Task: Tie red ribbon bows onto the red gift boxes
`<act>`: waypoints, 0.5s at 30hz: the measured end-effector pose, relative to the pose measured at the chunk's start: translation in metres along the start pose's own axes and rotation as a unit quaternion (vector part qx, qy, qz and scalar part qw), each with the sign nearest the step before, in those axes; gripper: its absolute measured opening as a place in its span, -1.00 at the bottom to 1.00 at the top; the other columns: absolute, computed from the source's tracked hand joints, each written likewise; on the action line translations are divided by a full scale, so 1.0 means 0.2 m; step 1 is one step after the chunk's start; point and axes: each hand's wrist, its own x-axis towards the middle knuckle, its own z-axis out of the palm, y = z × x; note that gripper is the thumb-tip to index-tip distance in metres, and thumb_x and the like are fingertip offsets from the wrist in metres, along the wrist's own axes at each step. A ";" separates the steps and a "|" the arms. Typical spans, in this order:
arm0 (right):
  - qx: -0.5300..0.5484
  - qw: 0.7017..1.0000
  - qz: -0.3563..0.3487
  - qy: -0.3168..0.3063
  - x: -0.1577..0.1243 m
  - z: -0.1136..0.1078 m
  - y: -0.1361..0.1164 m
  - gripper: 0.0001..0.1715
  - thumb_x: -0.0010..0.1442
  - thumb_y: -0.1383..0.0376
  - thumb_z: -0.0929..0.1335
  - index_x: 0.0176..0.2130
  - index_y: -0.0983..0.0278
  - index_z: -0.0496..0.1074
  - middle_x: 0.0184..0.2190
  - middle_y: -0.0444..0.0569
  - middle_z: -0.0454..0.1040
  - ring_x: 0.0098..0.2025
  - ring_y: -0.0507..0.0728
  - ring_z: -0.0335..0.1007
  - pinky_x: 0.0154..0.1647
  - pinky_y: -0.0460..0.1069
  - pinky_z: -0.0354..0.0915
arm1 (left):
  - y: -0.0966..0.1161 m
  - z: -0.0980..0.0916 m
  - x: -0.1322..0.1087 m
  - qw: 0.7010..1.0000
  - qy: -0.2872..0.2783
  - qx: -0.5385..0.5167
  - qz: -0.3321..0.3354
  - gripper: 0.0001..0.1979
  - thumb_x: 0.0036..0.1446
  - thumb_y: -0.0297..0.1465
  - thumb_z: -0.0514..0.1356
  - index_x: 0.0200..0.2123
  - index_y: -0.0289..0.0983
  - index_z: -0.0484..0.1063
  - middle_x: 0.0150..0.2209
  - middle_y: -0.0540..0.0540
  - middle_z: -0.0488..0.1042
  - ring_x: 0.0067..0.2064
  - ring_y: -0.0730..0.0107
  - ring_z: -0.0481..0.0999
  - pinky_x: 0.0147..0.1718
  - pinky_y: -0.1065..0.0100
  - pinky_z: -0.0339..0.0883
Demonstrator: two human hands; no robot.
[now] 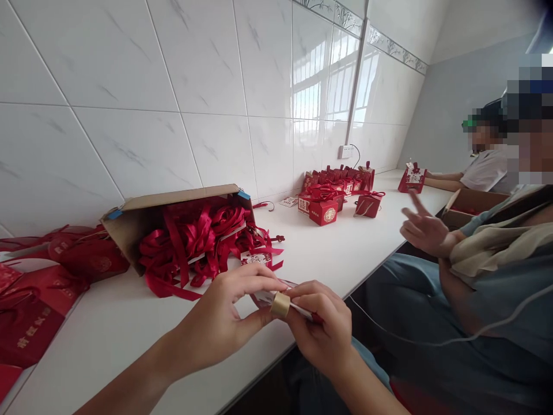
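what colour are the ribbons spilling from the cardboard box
The ribbons are red, shown best in the head view.

Bright daylight, tile glare, edge distortion.

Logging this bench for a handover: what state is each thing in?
Cardboard box: tipped on its side, open.
Red ribbons: tangled heap, partly inside the box.
Gift boxes: assembled, closed, grouped together.
Flat red piece: pinched between left hand and right hand.
Tan roll: held against the flat red piece.
Red bags: lying flat.
Wall socket: cable plugged in.
Co-worker's hand: raised, fingers spread, empty.
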 end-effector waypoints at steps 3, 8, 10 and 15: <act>-0.012 1.000 -0.006 -0.003 -0.01 0.00 0.01 -0.81 0.07 0.50 0.36 -0.40 0.23 0.30 -0.47 -0.07 0.52 -0.48 0.04 0.43 -0.48 -0.08 0.30 | 0.00 0.00 0.00 1.000 -0.001 0.002 -0.011 -0.79 0.11 -0.41 0.22 -0.15 -0.14 0.51 -0.20 -0.05 0.52 -0.12 0.34 0.50 -0.17 0.44 0.43; -0.038 0.999 -0.012 -0.012 -0.01 0.01 0.02 -0.84 0.10 0.47 0.35 -0.41 0.23 0.30 -0.47 -0.08 0.53 -0.48 0.03 0.43 -0.47 -0.09 0.30 | 0.01 0.01 -0.01 0.999 0.017 0.036 -0.024 -0.80 0.09 -0.39 0.22 -0.18 -0.17 0.51 -0.20 -0.05 0.54 -0.11 0.32 0.51 -0.15 0.43 0.42; -0.048 0.998 -0.021 -0.021 -0.01 0.00 0.02 -0.84 0.11 0.46 0.35 -0.42 0.23 0.30 -0.46 -0.08 0.53 -0.47 0.03 0.43 -0.45 -0.08 0.30 | 0.01 0.01 -0.01 0.998 0.023 0.051 -0.027 -0.80 0.07 -0.39 0.24 -0.19 -0.18 0.50 -0.19 -0.05 0.55 -0.11 0.31 0.52 -0.13 0.42 0.42; -0.071 0.996 -0.041 -0.028 -0.01 0.00 0.02 -0.84 0.11 0.46 0.35 -0.42 0.24 0.31 -0.45 -0.08 0.54 -0.45 0.03 0.43 -0.44 -0.07 0.30 | 0.01 0.01 -0.01 0.997 0.023 0.072 -0.021 -0.83 0.07 -0.41 0.23 -0.21 -0.18 0.50 -0.19 -0.02 0.55 -0.09 0.34 0.52 -0.13 0.46 0.41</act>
